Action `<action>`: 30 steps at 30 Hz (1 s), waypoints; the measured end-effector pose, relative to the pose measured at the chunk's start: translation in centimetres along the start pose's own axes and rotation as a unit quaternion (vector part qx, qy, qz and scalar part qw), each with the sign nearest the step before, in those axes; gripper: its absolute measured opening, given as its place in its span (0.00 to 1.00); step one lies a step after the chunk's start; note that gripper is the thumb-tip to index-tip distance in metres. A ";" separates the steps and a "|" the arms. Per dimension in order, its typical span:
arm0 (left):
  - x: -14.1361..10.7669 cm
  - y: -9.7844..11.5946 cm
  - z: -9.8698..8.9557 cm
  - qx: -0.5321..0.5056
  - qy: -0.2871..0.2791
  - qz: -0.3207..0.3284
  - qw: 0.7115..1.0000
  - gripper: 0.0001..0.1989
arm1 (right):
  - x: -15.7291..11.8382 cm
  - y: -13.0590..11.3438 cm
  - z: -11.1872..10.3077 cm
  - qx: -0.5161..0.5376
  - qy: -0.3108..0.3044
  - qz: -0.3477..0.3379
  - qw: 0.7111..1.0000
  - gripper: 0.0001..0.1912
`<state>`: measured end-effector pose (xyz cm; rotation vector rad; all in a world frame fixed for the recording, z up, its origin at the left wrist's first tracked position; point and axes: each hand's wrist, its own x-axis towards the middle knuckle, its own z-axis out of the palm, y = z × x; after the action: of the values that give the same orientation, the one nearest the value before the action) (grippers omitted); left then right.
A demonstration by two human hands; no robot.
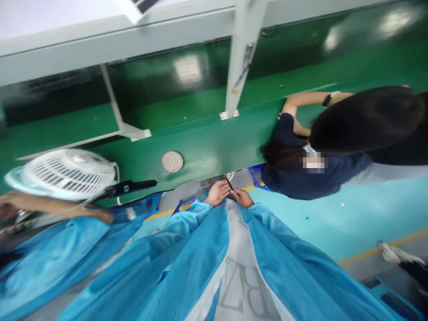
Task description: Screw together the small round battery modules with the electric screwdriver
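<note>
My left hand [218, 192] is in front of my waist at the middle of the view, palm turned up and fingers stretched out, with nothing seen in it. Close beside it, my right hand [243, 198] is curled, its thumb toward the left hand. A thin dark stick [228, 182] runs up and left from my right fingers, passing the left fingertips. It is too small to tell its exact kind. Blue sleeves of my open jacket reach both wrists.
A white table edge [187, 27] and its leg [234, 76] stand ahead over a green floor. A round speckled disc [172, 161] lies near a white fan [72, 174]. A co-worker in a dark shirt [310, 174] sits right; another's blue sleeve [67, 240] is left.
</note>
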<state>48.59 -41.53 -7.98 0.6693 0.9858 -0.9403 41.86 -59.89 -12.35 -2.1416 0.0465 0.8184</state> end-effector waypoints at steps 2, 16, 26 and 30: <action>-0.8 -0.2 -1.0 0.008 -0.011 0.006 1.000 0.13 | -0.5 0.3 -0.2 -0.002 -0.002 -0.003 1.000 0.26; -1.6 5.2 -9.6 0.061 0.187 0.337 0.921 0.17 | 10.0 -7.4 -4.2 0.039 -0.015 -0.048 0.998 0.37; -3.8 5.6 -13.9 0.245 0.314 0.515 0.759 0.26 | 15.7 -9.0 -3.4 -0.035 -0.038 0.046 0.998 0.36; -3.6 8.7 -14.4 0.277 0.334 0.554 0.711 0.33 | 15.3 -11.3 -4.1 -0.054 0.022 0.087 0.994 0.33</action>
<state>49.88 -24.51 -10.15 1.9344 0.6565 0.1837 59.49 -51.69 -11.41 -2.2812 0.2200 0.8909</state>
